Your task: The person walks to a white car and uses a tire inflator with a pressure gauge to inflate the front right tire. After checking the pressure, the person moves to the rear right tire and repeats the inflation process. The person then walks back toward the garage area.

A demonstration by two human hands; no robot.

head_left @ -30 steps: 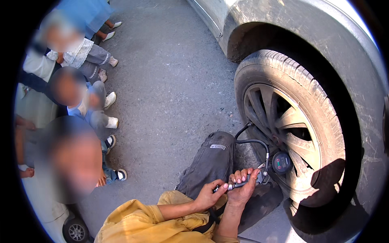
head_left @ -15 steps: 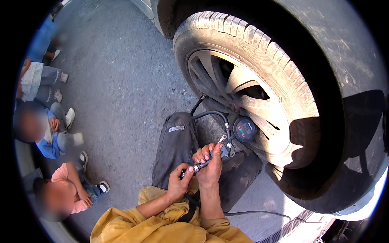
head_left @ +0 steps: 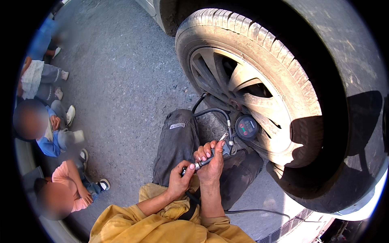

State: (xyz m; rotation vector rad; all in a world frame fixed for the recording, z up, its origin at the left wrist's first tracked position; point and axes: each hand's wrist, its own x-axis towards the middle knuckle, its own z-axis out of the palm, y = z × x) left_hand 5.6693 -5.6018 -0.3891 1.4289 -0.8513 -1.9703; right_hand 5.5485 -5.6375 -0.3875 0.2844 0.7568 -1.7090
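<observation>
My right hand (head_left: 210, 164) is wrapped around the grip of a tire inflator (head_left: 229, 146), its thumb on top near the lever. The round black digital gauge (head_left: 246, 127) of the inflator faces up, close to the wheel rim. My left hand (head_left: 181, 179) is closed around the metal hose fitting (head_left: 197, 165) at the back end of the grip, touching my right hand's fingers. From the inflator a short black hose (head_left: 212, 110) loops over to the lower left of a dusty alloy wheel (head_left: 239, 87), where its end meets the rim.
A dark car fender (head_left: 344, 52) arches over the wheel. My knees in dark trousers (head_left: 175, 133) are bent beside it. A thin air line (head_left: 259, 210) runs right along the ground past a grating (head_left: 285, 231). Several people sit along the left edge, one in a pink top (head_left: 68, 180).
The wheel and gauge sit slightly farther right in view, as the view has shifted a little. Both hands keep the same hold on the inflator and fitting.
</observation>
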